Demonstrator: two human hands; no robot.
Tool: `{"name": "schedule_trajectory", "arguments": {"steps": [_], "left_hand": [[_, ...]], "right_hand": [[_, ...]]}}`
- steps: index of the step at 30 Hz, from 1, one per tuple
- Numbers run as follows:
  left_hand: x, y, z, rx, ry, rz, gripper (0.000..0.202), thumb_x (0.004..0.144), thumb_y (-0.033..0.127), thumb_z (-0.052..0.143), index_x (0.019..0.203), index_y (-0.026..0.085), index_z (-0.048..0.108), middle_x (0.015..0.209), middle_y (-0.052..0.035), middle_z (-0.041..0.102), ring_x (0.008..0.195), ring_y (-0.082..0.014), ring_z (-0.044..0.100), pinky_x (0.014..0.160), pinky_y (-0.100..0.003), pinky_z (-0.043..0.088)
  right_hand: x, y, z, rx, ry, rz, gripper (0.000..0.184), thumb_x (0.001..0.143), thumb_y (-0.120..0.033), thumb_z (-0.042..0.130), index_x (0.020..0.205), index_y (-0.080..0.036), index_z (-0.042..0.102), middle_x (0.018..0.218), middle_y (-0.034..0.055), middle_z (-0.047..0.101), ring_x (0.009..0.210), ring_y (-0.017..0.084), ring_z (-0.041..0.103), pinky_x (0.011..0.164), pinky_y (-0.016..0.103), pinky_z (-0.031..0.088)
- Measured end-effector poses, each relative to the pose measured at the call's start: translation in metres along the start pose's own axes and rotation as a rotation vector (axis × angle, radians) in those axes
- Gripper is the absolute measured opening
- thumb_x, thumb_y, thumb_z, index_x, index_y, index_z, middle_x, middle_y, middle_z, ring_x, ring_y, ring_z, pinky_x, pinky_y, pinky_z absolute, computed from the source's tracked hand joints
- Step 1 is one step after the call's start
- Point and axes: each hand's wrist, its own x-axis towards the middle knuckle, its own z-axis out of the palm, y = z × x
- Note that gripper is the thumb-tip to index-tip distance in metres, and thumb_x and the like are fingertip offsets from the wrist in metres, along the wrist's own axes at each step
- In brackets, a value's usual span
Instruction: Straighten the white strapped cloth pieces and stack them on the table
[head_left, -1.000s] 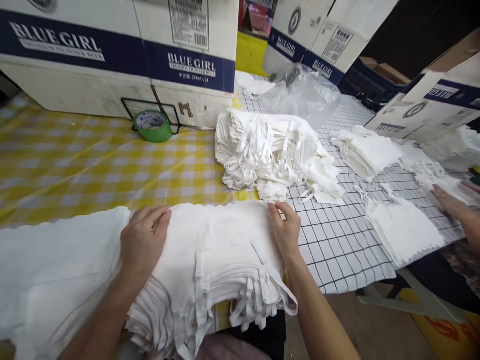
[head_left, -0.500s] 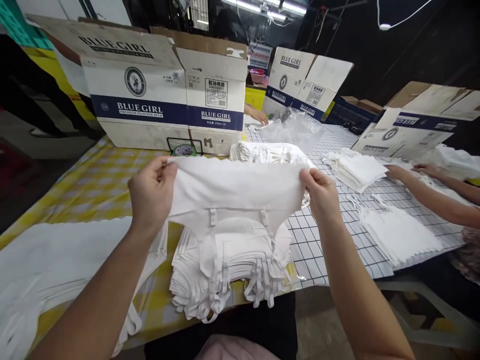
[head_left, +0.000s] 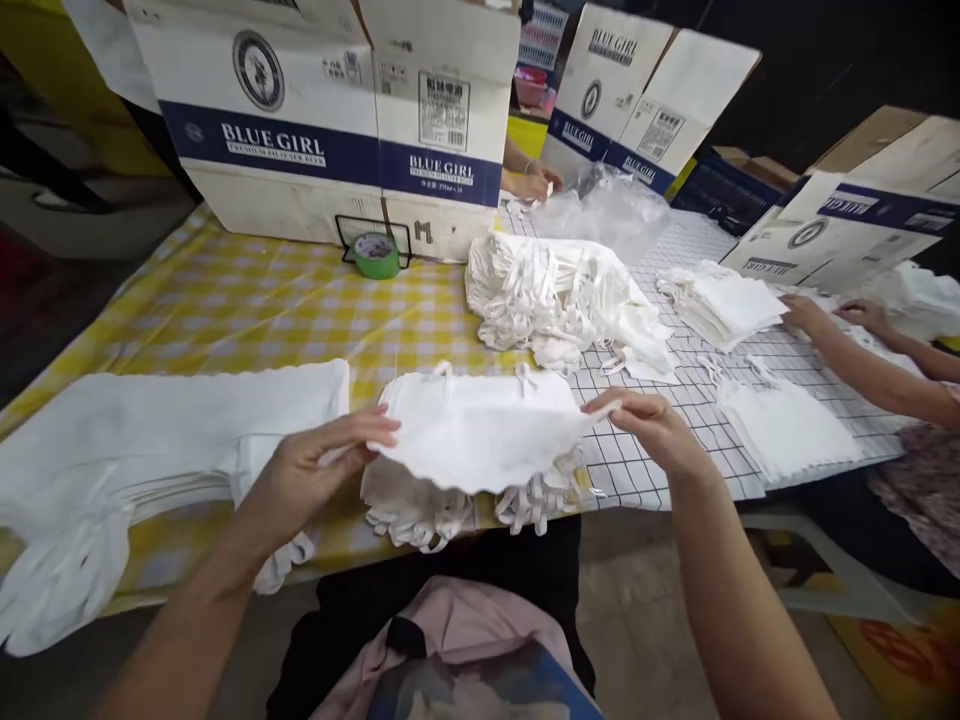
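Note:
A white camisole point(head_left: 480, 440) with thin straps is stretched between my hands, low over a stack of similar white camisoles point(head_left: 420, 515). Its wavy hem faces me, while its straps lie on the far side. My left hand point(head_left: 322, 460) pinches the left end of the hem between thumb and fingers. At the right end, my right hand point(head_left: 649, 425) grips a corner. Loose straps from the stack dangle toward the table's front edge. To the left, close to my forearm, lies another pile of white camisoles point(head_left: 195, 415).
Behind the stack sit a tangled heap of white garments point(head_left: 555, 300) and a green tape roll point(head_left: 376, 256). A large carton point(head_left: 315, 130) stands at the back left. At right, another person's hands point(head_left: 806, 315) work among white piles point(head_left: 795, 420); a further hand point(head_left: 532, 183) shows behind the carton.
The camisole has come down from raised upright to low over the stack, its hem swung toward me and its straps now away from me. My view has tilted down.

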Motion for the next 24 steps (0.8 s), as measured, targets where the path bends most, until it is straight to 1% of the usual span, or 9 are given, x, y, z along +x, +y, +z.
{"name": "schedule_trajectory", "arguments": {"steps": [2,5,9,13,16,18,21,23,24], "left_hand": [[-0.023,-0.018,0.001,0.009,-0.182,-0.053,0.016,0.083,0.032,0.056,0.088,0.03,0.071,0.114,-0.0005,0.067,0.125,-0.0234,0.047,0.106,-0.039,0.037],[-0.044,-0.034,0.0,0.028,-0.31,-0.068,0.02,0.085,0.029,0.053,0.093,0.033,0.07,0.12,0.0008,0.064,0.127,-0.0227,0.044,0.109,-0.041,0.032],[-0.048,-0.039,-0.001,0.034,-0.344,-0.071,0.021,0.087,0.028,0.05,0.093,0.033,0.07,0.121,-0.0003,0.063,0.127,-0.0224,0.045,0.111,-0.044,0.028],[-0.039,-0.032,0.0,-0.012,-0.318,-0.104,0.018,0.085,0.033,0.054,0.091,0.032,0.071,0.113,0.0001,0.067,0.126,-0.023,0.046,0.111,-0.044,0.026],[-0.027,-0.019,-0.002,-0.089,-0.251,-0.166,0.017,0.084,0.035,0.056,0.089,0.029,0.072,0.109,-0.0019,0.069,0.119,-0.0238,0.052,0.107,-0.041,0.034],[-0.017,-0.008,-0.006,-0.18,-0.139,-0.191,0.019,0.083,0.035,0.057,0.088,0.025,0.072,0.106,-0.0044,0.07,0.111,-0.024,0.058,0.101,-0.039,0.041],[-0.004,0.003,-0.021,-0.278,0.128,-0.14,0.018,0.078,0.035,0.063,0.085,0.021,0.071,0.094,-0.0056,0.072,0.094,-0.0219,0.064,0.088,-0.035,0.048],[-0.002,0.007,-0.039,-0.309,0.307,-0.097,0.016,0.074,0.033,0.068,0.083,0.019,0.071,0.087,-0.0029,0.071,0.083,-0.0179,0.063,0.08,-0.03,0.049],[-0.004,0.008,-0.05,-0.319,0.391,-0.08,0.015,0.072,0.031,0.071,0.081,0.019,0.07,0.083,-0.0014,0.07,0.079,-0.0159,0.061,0.076,-0.027,0.049]], "right_hand": [[-0.018,0.012,0.001,0.008,-0.138,0.06,0.019,0.077,-0.04,0.064,0.081,-0.025,0.074,0.092,0.0063,0.069,0.094,0.025,0.061,0.088,0.044,0.045],[-0.034,0.021,0.0,0.03,-0.211,0.115,0.02,0.078,-0.04,0.063,0.08,-0.024,0.075,0.091,0.0073,0.069,0.098,0.026,0.06,0.089,0.045,0.045],[-0.039,0.02,-0.003,-0.021,-0.26,0.183,0.022,0.077,-0.042,0.064,0.081,-0.023,0.075,0.092,0.0084,0.07,0.096,0.027,0.061,0.086,0.046,0.047],[-0.031,0.008,-0.004,-0.054,-0.291,0.137,0.021,0.077,-0.04,0.064,0.08,-0.022,0.075,0.091,0.0091,0.07,0.095,0.027,0.062,0.086,0.045,0.046],[-0.019,0.0,-0.007,-0.079,-0.26,0.085,0.018,0.078,-0.037,0.064,0.081,-0.023,0.075,0.089,0.0089,0.07,0.09,0.026,0.063,0.082,0.041,0.048],[-0.007,-0.005,-0.012,-0.098,-0.167,0.03,0.015,0.079,-0.034,0.064,0.082,-0.024,0.075,0.087,0.0082,0.07,0.087,0.024,0.063,0.078,0.038,0.049],[0.016,-0.019,-0.014,-0.059,-0.004,-0.132,0.01,0.079,-0.029,0.065,0.084,-0.026,0.074,0.085,0.0054,0.068,0.084,0.022,0.061,0.075,0.034,0.048],[0.032,-0.036,-0.007,0.013,0.049,-0.254,0.01,0.079,-0.026,0.065,0.086,-0.029,0.073,0.084,0.0025,0.067,0.081,0.019,0.06,0.072,0.032,0.048],[0.038,-0.047,0.0,0.044,0.045,-0.31,0.011,0.08,-0.025,0.065,0.087,-0.03,0.072,0.082,0.0016,0.066,0.078,0.018,0.059,0.069,0.031,0.048]]}}
